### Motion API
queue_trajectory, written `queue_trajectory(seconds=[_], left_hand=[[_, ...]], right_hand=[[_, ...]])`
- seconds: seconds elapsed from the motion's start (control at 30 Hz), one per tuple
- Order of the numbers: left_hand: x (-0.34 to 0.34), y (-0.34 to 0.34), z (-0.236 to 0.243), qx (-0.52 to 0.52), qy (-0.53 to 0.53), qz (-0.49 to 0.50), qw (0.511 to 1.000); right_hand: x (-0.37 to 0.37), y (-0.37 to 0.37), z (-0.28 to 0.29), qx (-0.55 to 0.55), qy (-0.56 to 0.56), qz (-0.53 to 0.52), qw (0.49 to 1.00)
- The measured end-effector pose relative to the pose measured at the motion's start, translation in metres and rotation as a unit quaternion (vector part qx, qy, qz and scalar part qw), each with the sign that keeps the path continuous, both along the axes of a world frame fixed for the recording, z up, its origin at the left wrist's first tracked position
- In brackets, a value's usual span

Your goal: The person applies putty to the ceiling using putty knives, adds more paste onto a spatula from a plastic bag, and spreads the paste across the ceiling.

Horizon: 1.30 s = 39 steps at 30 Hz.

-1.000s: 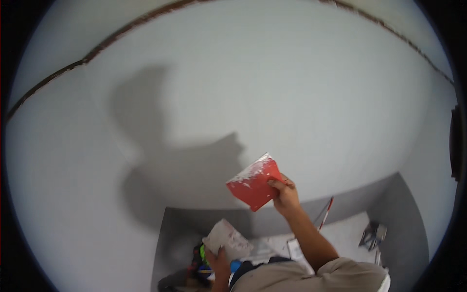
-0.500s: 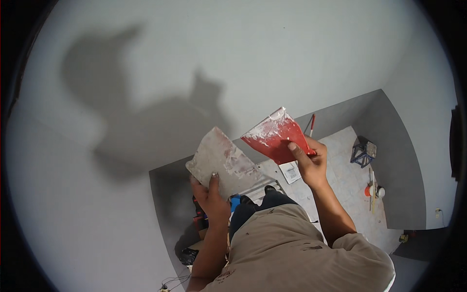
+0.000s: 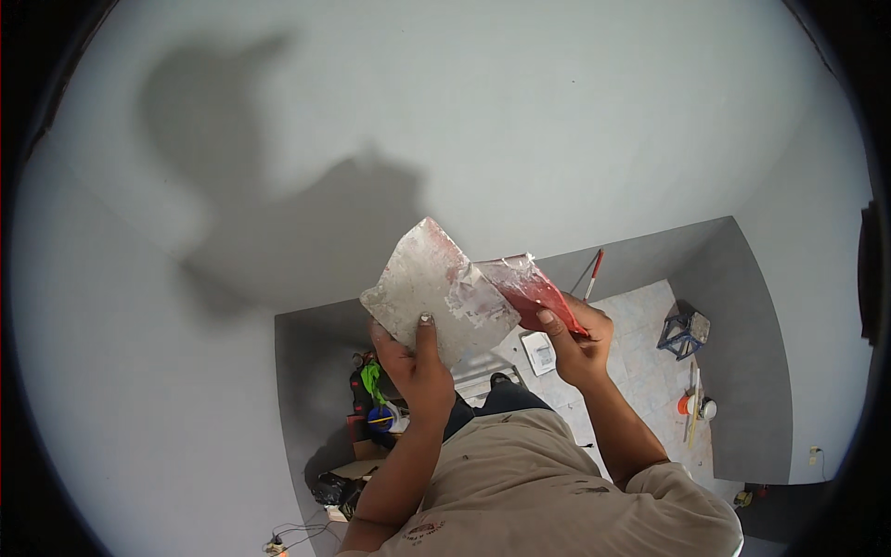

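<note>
A pale, squarish flat spreader [image 3: 436,283], crusted with white filler and reddish stains, is in my left hand [image 3: 418,376], thumb on its face and fingers behind. My right hand [image 3: 583,353] grips a red flat spreader [image 3: 543,302] smeared with white filler along its far edge. The red spreader is tilted, and its left part meets or overlaps the right edge of the pale one; whether they press together I cannot tell. Both are held up in front of my body, close to the wall [image 3: 575,167].
Below stand a blue-framed stool [image 3: 685,336], a white bucket [image 3: 708,409] and a red-and-white pole [image 3: 595,275]. A white flat packet [image 3: 538,355] lies on the floor. At lower left are a black plastic bag [image 3: 332,489], a blue round item [image 3: 380,418] and cables [image 3: 306,529].
The red spreader has come down and left to the pale one and tilted more edge-on. The pale spreader has shifted slightly up and right. My view of the room has shifted too.
</note>
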<state>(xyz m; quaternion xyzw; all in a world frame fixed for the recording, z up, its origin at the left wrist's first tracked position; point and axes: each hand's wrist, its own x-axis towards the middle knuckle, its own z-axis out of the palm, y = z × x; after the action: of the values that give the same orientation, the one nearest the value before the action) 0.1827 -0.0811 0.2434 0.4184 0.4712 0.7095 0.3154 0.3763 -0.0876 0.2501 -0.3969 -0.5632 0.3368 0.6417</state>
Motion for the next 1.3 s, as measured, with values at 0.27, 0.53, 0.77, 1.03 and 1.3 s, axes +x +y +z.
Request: queue_trajectory(seconds=[0.27,0.53,0.77,1.03,1.3], left_hand=[[-0.004,0.0,0.006,0.033,0.073,0.001,0.997],[-0.005,0.0,0.004,0.075,0.107,0.001,0.991],[-0.007,0.004,-0.004,0.074,0.045,-0.023,0.996],[-0.005,0.002,-0.004,0.063,0.059,0.007,0.996],[-0.002,0.005,-0.001,0.117,0.129,0.037,0.984]], right_hand=[[-0.006,0.009,-0.003,0.013,-0.036,0.025,0.999],[-0.001,0.014,-0.028,-0.048,-0.085,0.058,0.994],[0.003,0.004,-0.004,0.01,-0.254,0.02,0.967],[0.039,0.003,-0.005,-0.017,-0.38,0.026,0.924],[0.037,0.001,0.056,0.046,-0.342,-0.009,0.938]])
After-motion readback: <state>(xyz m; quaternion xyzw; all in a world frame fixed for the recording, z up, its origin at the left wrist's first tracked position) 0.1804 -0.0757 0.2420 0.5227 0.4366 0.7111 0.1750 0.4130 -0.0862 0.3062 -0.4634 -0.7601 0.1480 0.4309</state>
